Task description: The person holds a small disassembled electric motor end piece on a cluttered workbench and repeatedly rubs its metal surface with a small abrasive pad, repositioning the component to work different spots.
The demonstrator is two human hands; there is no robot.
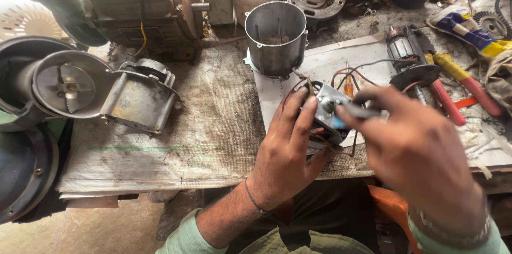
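Head view: left hand (285, 150) fingers grip wired motor part (326, 111), right hand (421, 152) pinches tool (360, 111), metal cylinder (276, 38) behind.

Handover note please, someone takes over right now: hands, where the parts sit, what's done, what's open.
Left hand: gripping the small metal motor part with loose wires, held over the white sheet.
Right hand: blurred, pinching a dark slim tool at the part's top.
Metal cylinder housing stands open and upright behind the part.
Rotor lies out on the bench to the right, beside the red-handled pliers.
Done: unit is apart. Open: the wired part is not in the housing; wires hang free.
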